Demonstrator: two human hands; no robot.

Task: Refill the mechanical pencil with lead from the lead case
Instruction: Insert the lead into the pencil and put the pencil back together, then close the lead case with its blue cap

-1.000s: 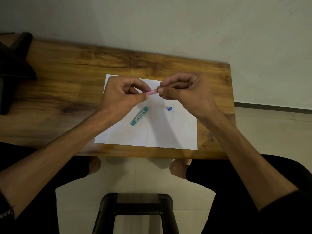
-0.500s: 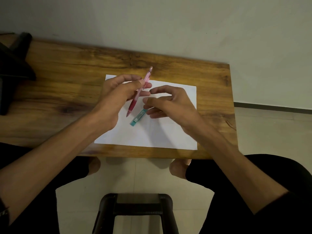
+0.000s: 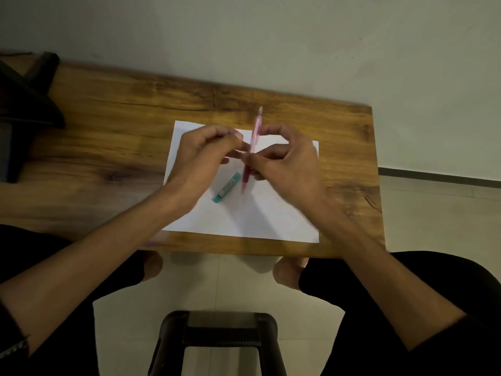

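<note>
A pink mechanical pencil (image 3: 255,128) stands nearly upright over the white paper (image 3: 257,218), its red tip end pointing down toward me. My right hand (image 3: 287,164) pinches the pencil's lower half between thumb and fingers. My left hand (image 3: 203,156) is just left of the pencil with its fingers curled and its fingertips close against the barrel; the blur hides whether they still hold it. The teal lead case (image 3: 227,188) lies on the paper below my left hand, untouched. The small blue cap seen earlier is hidden under my right hand.
The paper lies on a wooden table (image 3: 108,131) set against a pale wall. A dark object (image 3: 24,104) stands on the table's far left end. A dark stool (image 3: 217,337) is on the floor between my knees.
The pencil went from horizontal between both hands to upright. My right hand dipped toward the lead case, then came up and took the pencil's lower half.
</note>
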